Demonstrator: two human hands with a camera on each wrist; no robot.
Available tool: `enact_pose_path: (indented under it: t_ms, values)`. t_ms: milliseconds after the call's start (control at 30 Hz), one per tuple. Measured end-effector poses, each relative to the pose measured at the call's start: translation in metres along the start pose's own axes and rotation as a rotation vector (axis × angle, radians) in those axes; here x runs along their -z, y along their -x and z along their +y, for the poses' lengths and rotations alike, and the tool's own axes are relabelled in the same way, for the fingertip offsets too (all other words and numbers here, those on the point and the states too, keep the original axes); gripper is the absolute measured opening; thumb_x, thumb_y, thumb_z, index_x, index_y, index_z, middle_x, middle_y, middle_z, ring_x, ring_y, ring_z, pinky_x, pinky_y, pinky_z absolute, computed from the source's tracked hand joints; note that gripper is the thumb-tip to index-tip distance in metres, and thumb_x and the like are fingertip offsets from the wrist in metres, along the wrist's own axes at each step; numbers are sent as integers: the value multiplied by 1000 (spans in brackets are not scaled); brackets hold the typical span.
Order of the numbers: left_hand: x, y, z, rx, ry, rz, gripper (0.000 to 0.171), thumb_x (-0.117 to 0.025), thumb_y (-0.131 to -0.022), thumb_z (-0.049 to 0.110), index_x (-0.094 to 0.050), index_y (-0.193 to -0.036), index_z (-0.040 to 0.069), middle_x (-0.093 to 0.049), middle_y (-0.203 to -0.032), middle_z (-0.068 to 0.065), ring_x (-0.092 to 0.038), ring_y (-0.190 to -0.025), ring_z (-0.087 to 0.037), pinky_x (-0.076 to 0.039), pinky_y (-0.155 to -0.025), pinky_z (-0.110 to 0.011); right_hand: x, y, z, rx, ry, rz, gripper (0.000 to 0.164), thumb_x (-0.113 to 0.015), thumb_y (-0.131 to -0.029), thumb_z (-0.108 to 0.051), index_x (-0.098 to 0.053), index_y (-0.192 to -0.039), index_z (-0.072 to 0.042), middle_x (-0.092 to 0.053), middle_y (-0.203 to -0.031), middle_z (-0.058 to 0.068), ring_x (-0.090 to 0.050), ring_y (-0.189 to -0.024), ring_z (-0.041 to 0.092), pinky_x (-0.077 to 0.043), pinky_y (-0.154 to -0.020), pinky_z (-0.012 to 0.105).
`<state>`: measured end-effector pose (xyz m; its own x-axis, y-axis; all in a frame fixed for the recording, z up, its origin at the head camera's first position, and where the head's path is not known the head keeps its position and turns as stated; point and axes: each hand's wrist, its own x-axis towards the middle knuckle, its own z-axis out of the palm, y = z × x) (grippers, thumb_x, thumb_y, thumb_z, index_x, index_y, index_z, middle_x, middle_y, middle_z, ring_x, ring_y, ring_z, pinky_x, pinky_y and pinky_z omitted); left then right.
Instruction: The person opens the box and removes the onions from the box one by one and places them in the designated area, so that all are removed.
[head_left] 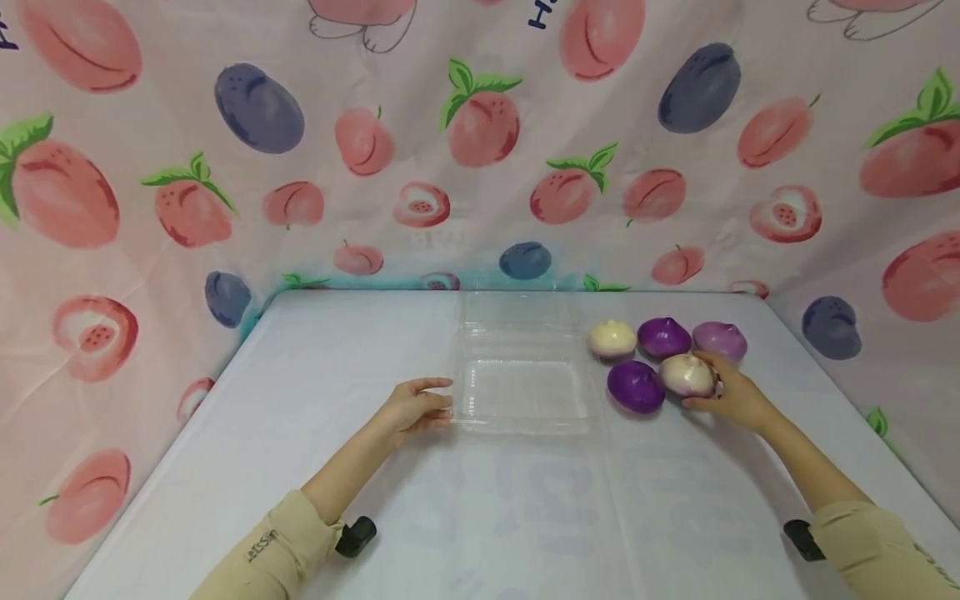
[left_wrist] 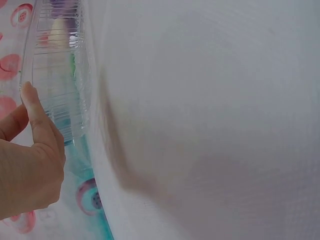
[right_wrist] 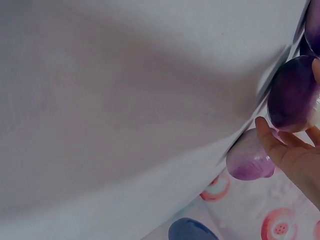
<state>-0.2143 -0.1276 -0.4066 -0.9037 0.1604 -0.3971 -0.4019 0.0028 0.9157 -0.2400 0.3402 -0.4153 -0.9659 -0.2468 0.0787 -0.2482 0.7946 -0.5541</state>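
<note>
My right hand grips a cream-topped onion, thumb at its front and fingers behind. Seen from the right wrist, this onion has a dark purple underside. Around it sit a dark purple onion, another dark purple one, a cream onion and a light purple onion. A clear plastic clamshell box lies with its lid folded back, away from me. At its left edge is my left hand, its extended fingers touching the rim, also visible in the left wrist view.
A white cloth covers the table. Behind it hangs a fruit-printed curtain, meeting the table's back edge. The onions cluster close to the right side of the box. A black wrist device sits at the left cuff.
</note>
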Motion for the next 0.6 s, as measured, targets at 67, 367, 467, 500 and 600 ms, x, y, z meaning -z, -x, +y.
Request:
enact_pose_path:
  t_ms: [67,367,467,500,600]
  values:
    - [1,0,0,-2,0,-1,48,-55,-90,-2,-43,-137,-4,-60,-71,0,-62,-57,-5,-59,-59,-16,0,-1,-1,3,-9,3,82,-76,-77,-14,-27,-136,16,-33,-132,43,-39,-117,58,-39,-94,69]
    - [1,-1,1,15,-5,13,47,-56,-92,2,-45,-137,-1,-60,-115,-23,-64,-64,-8,-61,-64,-18,4,0,1,33,-28,33,78,-75,-78,-13,-29,-133,19,-33,-132,43,-33,-120,60,-31,-98,73]
    - [3,3,2,10,-14,-10,50,-56,-92,4,-41,-139,-2,-54,-128,-27,-68,-72,-11,-62,-71,-23,4,2,0,56,-8,69,75,-73,-79,-13,-31,-132,20,-35,-131,43,-32,-121,60,-30,-98,73]
    - [5,5,2,7,-29,-17,51,-56,-92,5,-39,-140,-2,-51,-131,-28,-68,-76,-13,-62,-74,-25,4,3,-2,69,20,89,73,-73,-80,-14,-32,-131,19,-36,-130,42,-33,-120,59,-30,-97,74]
    - [9,15,2,-9,-93,-18,52,-55,-93,8,-37,-141,-2,-47,-135,-28,-68,-92,-23,-60,-85,-33,3,5,-11,137,127,178,67,-73,-81,-17,-39,-130,13,-42,-128,37,-37,-118,56,-35,-90,76]
